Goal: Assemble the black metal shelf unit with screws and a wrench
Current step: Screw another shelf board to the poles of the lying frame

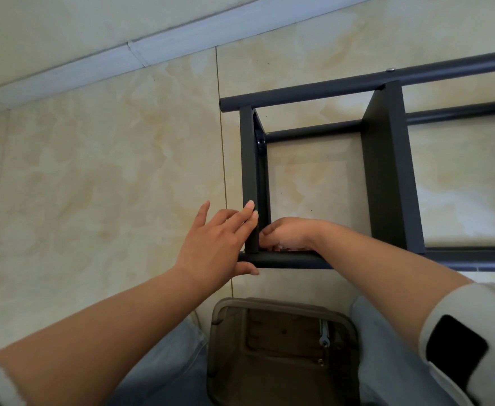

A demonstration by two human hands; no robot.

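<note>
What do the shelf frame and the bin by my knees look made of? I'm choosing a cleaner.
Shelf frame: apparently metal with a matte black coating; thin flat panels, round tubes, dull even sheen.
Bin: likely smoky translucent plastic; the wrench inside shows through it.

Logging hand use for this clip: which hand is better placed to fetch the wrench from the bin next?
Probably the right hand: the small silver metal wrench lies on its side of the translucent plastic bin, and the left hand is steadying the black metal shelf frame.

Black shelf frame [386, 177], beige marbled floor tiles [108, 171] (pale baseboard [181, 45]), smoky translucent bin [281, 347]
</note>
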